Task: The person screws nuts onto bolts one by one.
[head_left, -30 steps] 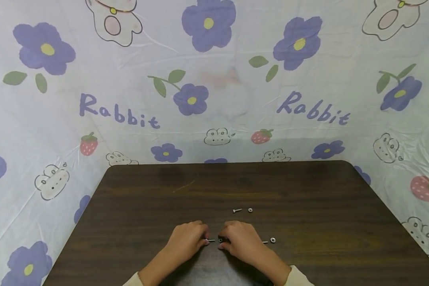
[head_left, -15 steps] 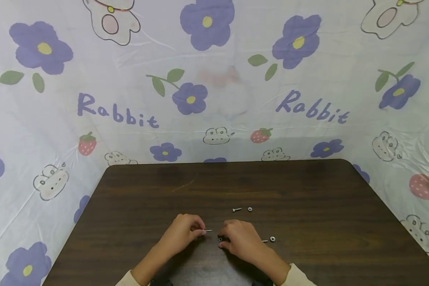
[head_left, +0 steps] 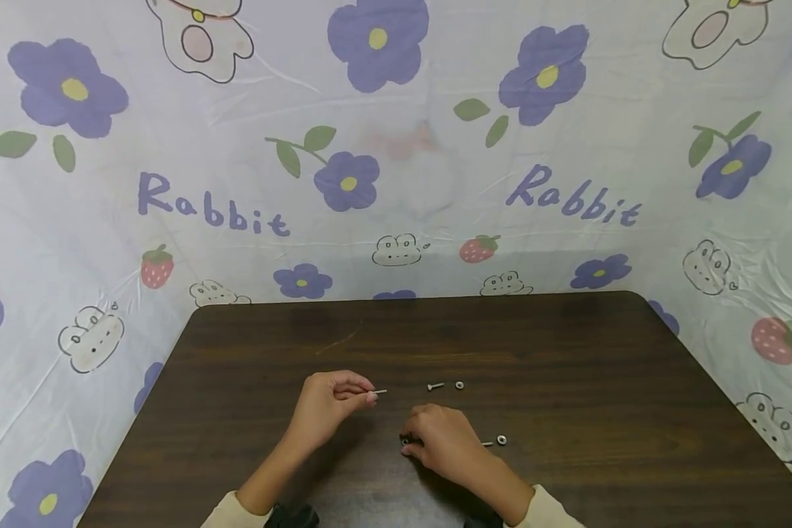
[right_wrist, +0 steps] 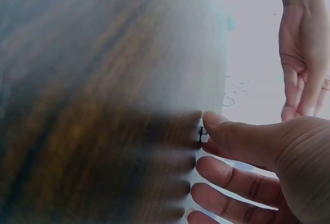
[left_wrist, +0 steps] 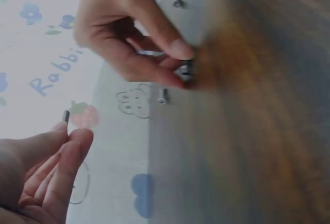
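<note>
My left hand (head_left: 326, 411) is raised over the table and pinches a small bolt (head_left: 380, 391) between thumb and fingertips, its thin shank pointing right. Only the shank's end (left_wrist: 66, 116) shows in the left wrist view; the head is hidden by the fingers. Lower and to the right, my right hand (head_left: 438, 441) pinches a small metal nut (head_left: 405, 441) between thumb and index finger, close to the tabletop. The right wrist view shows that nut (right_wrist: 204, 136) at the thumb tip, with the other fingers spread below. Bolt and nut are apart.
On the dark wooden table (head_left: 270, 345) lie a second bolt (head_left: 435, 386) and a nut (head_left: 460, 385) beyond the right hand. Another nut (head_left: 501, 440) lies right of that hand, beside a bolt (head_left: 487, 444) partly hidden by it. A printed cloth (head_left: 409, 198) hangs behind.
My left hand has drawn the bolt away from the nut, moving up and left in the head view. The right hand stays at nearly the same spot with its nut.
</note>
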### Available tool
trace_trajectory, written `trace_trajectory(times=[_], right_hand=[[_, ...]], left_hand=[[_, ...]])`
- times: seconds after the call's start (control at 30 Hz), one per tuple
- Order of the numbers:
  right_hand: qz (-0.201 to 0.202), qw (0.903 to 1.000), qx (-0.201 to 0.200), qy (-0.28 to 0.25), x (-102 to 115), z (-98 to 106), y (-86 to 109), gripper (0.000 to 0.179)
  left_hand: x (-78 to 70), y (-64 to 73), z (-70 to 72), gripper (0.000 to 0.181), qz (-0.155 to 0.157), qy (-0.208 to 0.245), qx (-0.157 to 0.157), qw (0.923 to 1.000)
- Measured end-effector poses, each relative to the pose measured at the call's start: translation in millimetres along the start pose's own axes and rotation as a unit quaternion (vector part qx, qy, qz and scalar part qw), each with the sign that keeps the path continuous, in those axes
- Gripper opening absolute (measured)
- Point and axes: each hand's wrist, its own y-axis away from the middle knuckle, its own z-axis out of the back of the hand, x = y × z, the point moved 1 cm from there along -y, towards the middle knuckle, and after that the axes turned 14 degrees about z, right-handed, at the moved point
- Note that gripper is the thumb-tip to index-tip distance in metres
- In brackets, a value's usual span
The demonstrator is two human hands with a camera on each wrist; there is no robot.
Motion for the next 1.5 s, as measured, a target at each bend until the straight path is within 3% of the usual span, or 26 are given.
trace_trajectory(times=[0.37,0.5,0.67,0.9,1.1,1.33,1.5], right_hand=[[0.011,0.9998,-0.014,0.004,-2,-1,-1.7,0.011],[0.018,0.9995,-0.024,0.004,-2,-1,-1.9,0.009],[0.032,0.9989,-0.025,0.024,-3,0,-2.7,0.009],[0.067,0.9961,0.014,0.056,-1,1,-6.3,0.017],[0.073,0.9970,0.016,0.019,-5,2,-6.3,0.013],[0.079,0.9951,-0.040,-0.043,-12,15,-5.2,0.006],[0.101,0.9812,-0.119,-0.114,-14,39,-5.4,0.008]], left_hand=[[-36.7,-6.4,8.7,0.009,-0.031,0.030,-0.013,0.9990],[-51.2,-5.4,8.0,0.009,-0.023,0.044,-0.011,0.9987],[-59.5,-6.5,9.2,0.008,-0.036,0.058,-0.011,0.9976],[-62.1,-6.8,11.3,0.011,-0.058,0.072,0.000,0.9957],[-66.9,-3.7,12.3,0.010,-0.057,0.091,0.005,0.9942],[-73.7,-0.9,13.5,0.016,-0.069,0.099,0.008,0.9927],[-77.1,2.7,16.8,0.015,-0.070,0.102,-0.001,0.9923]])
